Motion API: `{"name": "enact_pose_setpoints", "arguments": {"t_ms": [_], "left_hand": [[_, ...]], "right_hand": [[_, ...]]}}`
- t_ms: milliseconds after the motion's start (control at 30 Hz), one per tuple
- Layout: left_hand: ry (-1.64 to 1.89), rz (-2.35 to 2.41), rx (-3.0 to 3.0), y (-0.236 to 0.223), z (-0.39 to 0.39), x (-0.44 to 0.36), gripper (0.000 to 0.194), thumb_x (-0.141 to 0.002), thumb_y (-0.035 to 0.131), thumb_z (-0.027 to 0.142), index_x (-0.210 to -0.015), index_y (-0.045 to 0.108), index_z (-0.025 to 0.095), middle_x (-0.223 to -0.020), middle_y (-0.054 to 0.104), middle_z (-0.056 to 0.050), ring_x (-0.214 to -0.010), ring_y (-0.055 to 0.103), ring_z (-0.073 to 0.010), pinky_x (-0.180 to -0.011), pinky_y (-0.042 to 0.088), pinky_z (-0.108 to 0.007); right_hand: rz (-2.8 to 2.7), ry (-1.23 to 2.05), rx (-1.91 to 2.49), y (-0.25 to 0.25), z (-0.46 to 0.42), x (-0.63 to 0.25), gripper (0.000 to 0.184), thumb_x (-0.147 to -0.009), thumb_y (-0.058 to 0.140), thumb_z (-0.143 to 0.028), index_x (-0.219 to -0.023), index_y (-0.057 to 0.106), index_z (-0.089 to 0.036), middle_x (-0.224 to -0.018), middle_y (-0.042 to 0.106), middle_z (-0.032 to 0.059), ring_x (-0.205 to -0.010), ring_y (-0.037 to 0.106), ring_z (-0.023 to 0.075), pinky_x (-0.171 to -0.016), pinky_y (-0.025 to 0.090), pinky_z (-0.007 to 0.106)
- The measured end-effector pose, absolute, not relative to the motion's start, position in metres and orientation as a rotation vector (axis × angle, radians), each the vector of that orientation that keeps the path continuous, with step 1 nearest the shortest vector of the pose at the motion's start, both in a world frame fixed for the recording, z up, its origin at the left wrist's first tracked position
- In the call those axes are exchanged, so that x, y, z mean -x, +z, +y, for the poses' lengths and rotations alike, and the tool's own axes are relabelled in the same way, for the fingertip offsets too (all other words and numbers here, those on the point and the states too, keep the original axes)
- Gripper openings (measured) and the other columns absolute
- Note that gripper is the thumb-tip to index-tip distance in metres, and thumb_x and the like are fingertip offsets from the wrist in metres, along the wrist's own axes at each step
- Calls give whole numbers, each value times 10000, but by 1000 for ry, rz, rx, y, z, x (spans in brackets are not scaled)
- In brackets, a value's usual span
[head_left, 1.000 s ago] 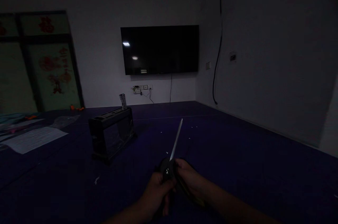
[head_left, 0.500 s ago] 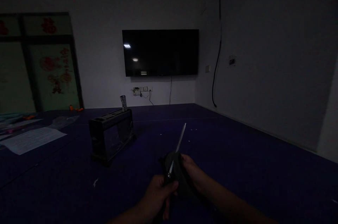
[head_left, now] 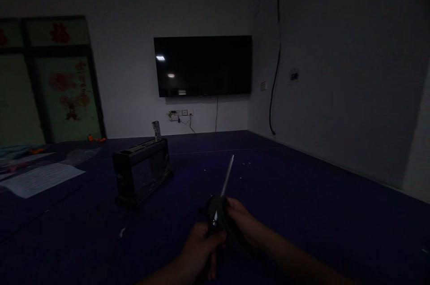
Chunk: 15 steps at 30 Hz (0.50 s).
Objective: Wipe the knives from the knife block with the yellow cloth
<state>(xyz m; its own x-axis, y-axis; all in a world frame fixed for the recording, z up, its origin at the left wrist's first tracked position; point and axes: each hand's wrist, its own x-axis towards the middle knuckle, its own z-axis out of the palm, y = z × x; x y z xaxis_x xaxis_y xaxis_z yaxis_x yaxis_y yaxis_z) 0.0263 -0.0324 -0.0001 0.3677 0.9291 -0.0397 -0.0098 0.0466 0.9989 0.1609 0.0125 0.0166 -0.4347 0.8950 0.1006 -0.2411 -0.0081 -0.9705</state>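
Note:
Low in the middle of the head view, my left hand (head_left: 200,244) is closed round the dark handle of a knife (head_left: 227,175). Its narrow, shiny blade points up and away from me. My right hand (head_left: 247,222) grips a dark, rounded object (head_left: 222,213) from its right side. The blade passes through or along that object; poor light hides which, and its kind cannot be made out. To the left stands a black knife block (head_left: 124,179) with a clear side panel. A patterned handle (head_left: 156,131) sticks up from its top.
The dark blue surface (head_left: 285,213) holds small white scraps (head_left: 122,232). Printed paper (head_left: 43,179) and clear plastic wrapping (head_left: 80,156) lie at left, with orange items (head_left: 101,140) farther back. A television (head_left: 204,66) hangs on the far wall; a black cable (head_left: 278,61) runs down the right wall.
The knife's blade tip has shifted slightly left, and the dark object has tilted and moved a little lower in my right hand. Both hands keep their grips.

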Motion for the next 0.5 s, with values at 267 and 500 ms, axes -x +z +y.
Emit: {"name": "enact_pose_setpoints", "arguments": {"t_ms": [267,500], "left_hand": [[900,958,-1307,-1,-31,-28,523,-582,567,656,-666,515,142,-297,426,57,-243,405,-105,-278,259,-183],[896,964,-1306,-6,-27,-28,527,-555,576,657,-671,516,146,-293,408,64,-237,406,-116,-248,239,-182]], "right_hand": [[-1394,1610,738,21,8,-160,448,-660,626,-536,-845,614,-128,-629,613,20,-442,513,108,-407,402,215],[-1337,1514,724,23,24,-171,325,-654,654,-428,-784,618,-132,-590,619,15,-502,561,141,-523,442,267]]}}
